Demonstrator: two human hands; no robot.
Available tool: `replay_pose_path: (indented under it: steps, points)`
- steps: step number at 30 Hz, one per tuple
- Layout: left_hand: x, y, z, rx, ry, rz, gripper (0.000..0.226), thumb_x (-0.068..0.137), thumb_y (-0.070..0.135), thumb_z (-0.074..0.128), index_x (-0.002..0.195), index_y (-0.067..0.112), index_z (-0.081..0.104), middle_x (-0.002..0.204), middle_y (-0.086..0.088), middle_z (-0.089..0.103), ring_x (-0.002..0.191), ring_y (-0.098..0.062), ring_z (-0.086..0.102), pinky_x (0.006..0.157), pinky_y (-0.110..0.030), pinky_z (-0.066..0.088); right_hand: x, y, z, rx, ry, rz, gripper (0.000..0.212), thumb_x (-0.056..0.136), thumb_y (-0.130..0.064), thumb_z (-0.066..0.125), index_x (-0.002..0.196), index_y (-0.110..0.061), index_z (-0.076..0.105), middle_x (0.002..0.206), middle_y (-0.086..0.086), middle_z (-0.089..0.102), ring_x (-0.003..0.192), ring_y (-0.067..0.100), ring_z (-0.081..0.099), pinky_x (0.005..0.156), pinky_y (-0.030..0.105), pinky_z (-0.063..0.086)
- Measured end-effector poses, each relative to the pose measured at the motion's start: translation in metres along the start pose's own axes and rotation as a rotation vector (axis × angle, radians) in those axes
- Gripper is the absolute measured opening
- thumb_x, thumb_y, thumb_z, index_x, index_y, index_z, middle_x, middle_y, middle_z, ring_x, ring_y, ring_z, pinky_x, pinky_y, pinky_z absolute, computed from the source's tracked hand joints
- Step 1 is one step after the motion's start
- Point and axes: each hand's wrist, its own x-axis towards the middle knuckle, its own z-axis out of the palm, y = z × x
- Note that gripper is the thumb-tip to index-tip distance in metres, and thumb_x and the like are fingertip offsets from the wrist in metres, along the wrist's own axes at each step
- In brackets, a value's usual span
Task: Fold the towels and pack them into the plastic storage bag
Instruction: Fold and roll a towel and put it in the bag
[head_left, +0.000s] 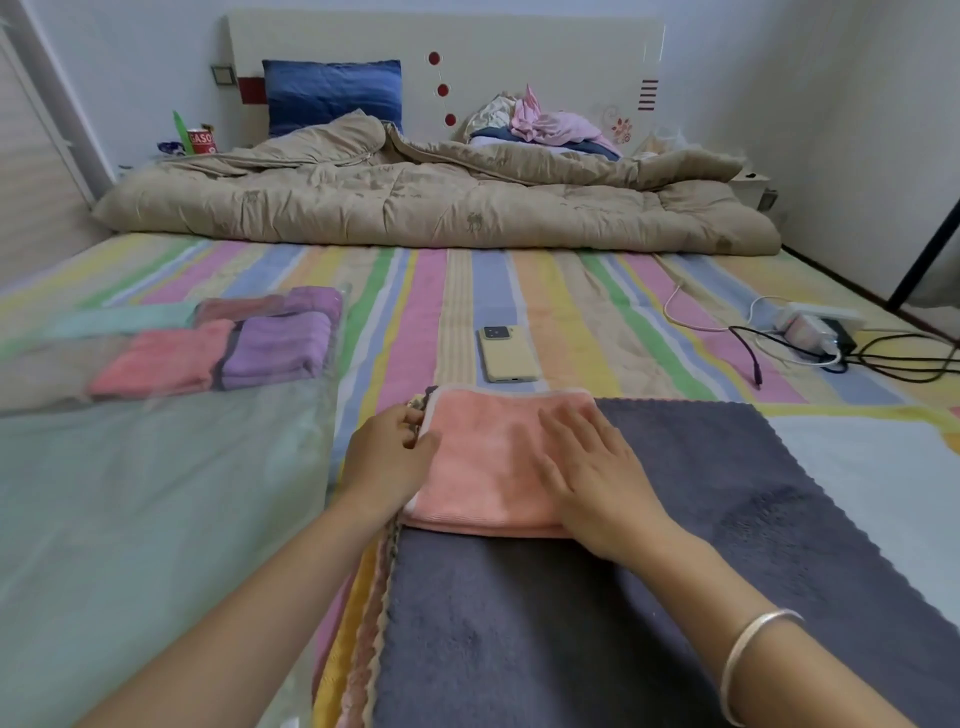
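Hands work side by side on a striped bed sheet (519, 291), seen from the head camera looking down and forward. Both forearms reach in from the bottom edge, bare, the right one wearing a silver bangle (748, 660) near the wrist.

The left hand (389, 457) curls at the left edge of a folded pink towel (483, 467); its grip is pinched, thumb against fingertips, on that edge, though motion blur there makes the exact contact hard to confirm. The right hand (592, 478) lies palm down on the towel's right part, fingers spread and flat, pointing away from the body and holding nothing.

The pink towel sits on top of a grey towel (727, 519), which is spread open over a stack of further towels whose yellow and pink edges (353, 623) show along the left side.

To the left lies the clear plastic storage bag (156, 493), flat on the bed. At its far end, folded towels are already inside: a coral one (161, 358) beside a purple one (280, 348), with more behind them.

Beyond the pink towel a phone (506, 353) rests face down. A tan quilt (431, 202) is bunched across the far half of the bed, and cables with a power strip (815, 332) lie at the right.
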Motion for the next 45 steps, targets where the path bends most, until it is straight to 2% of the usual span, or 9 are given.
replay_pose_path:
  steps: [6,11,15,20,24,27,31,40,45]
  points:
    - [-0.01,0.011,0.001,0.517,0.094,0.212,0.047,0.084,0.024,0.064,0.128,0.018,0.049,0.122,-0.003,0.059,0.109,-0.028,0.058,0.08,-0.037,0.047,-0.001,0.004,0.019,-0.067,-0.053,0.037,0.065,0.097,-0.058,0.017,0.154,-0.03,0.001,0.161,-0.004,-0.016,0.145,0.014,-0.023,0.12,0.039,-0.007]
    - [-0.017,0.033,0.024,0.617,-0.131,0.675,0.06,0.09,0.041,0.041,0.146,0.021,0.038,0.158,0.001,0.027,0.147,-0.019,0.021,0.119,-0.039,0.007,-0.012,0.011,0.006,0.602,0.393,0.273,0.037,0.099,-0.036,0.044,0.135,-0.025,0.049,0.137,0.003,0.052,0.128,0.022,0.045,0.108,0.036,0.033]
    - [-0.018,0.021,0.042,0.844,-0.375,0.692,0.084,0.078,0.054,-0.01,0.155,0.026,0.005,0.163,0.001,-0.004,0.15,-0.016,-0.007,0.12,-0.043,-0.007,-0.026,0.018,0.003,0.869,0.331,0.606,0.036,0.095,-0.049,0.044,0.125,-0.031,0.052,0.118,-0.008,0.062,0.108,0.013,0.057,0.097,0.039,0.045]
    - [-0.025,0.011,0.051,0.746,-0.313,0.627,0.09,0.078,0.072,0.003,0.155,0.026,0.007,0.163,0.003,-0.005,0.149,-0.015,-0.01,0.12,-0.044,-0.006,-0.026,0.003,-0.001,0.98,0.223,0.668,0.031,0.089,-0.039,0.06,0.112,-0.018,0.064,0.095,-0.004,0.067,0.07,0.013,0.06,0.054,0.021,0.046]
    - [-0.021,0.008,0.053,0.652,-0.331,0.655,0.076,0.086,0.064,0.014,0.153,0.03,0.018,0.161,0.009,0.008,0.15,-0.015,0.004,0.121,-0.042,0.005,-0.026,-0.024,0.007,1.104,0.378,0.647,0.029,0.08,-0.027,0.068,0.109,-0.024,0.063,0.1,-0.009,0.067,0.087,0.007,0.063,0.068,0.025,0.049]
    - [-0.017,0.018,0.032,-0.035,-0.258,0.466,0.034,0.094,0.021,0.041,0.12,0.026,0.064,0.127,0.008,0.062,0.119,-0.003,0.054,0.105,-0.026,0.04,-0.03,-0.052,0.018,0.8,0.576,0.449,0.033,0.077,-0.019,0.068,0.107,-0.029,0.06,0.104,-0.015,0.062,0.097,0.006,0.059,0.08,0.026,0.047]
    - [-0.006,0.026,-0.005,-0.593,-0.242,-0.131,0.03,0.097,0.008,0.04,0.097,0.012,0.069,0.095,-0.008,0.074,0.075,-0.017,0.071,0.066,-0.032,0.058,-0.019,-0.081,0.037,0.337,0.628,0.123,0.039,0.08,-0.022,0.055,0.116,-0.014,0.065,0.124,0.001,0.061,0.119,0.021,0.05,0.1,0.022,0.036]
    - [0.011,0.006,-0.017,-0.459,-0.365,-0.281,0.027,0.087,0.037,0.068,0.094,0.011,0.072,0.079,-0.002,0.07,0.07,-0.015,0.067,0.057,-0.024,0.05,-0.014,-0.115,0.041,-0.086,0.261,-0.047,0.057,0.09,-0.039,0.031,0.132,-0.012,0.059,0.137,0.005,0.057,0.134,0.026,0.045,0.112,0.044,0.035]
    - [0.019,0.0,-0.017,-0.426,-0.351,-0.293,0.014,0.088,0.021,0.067,0.092,0.01,0.074,0.092,-0.008,0.074,0.083,-0.025,0.068,0.082,-0.042,0.056,-0.017,-0.11,0.017,0.486,0.265,-0.113,0.04,0.101,-0.035,0.038,0.129,-0.016,0.06,0.138,-0.002,0.054,0.132,0.006,0.031,0.105,0.003,0.006]
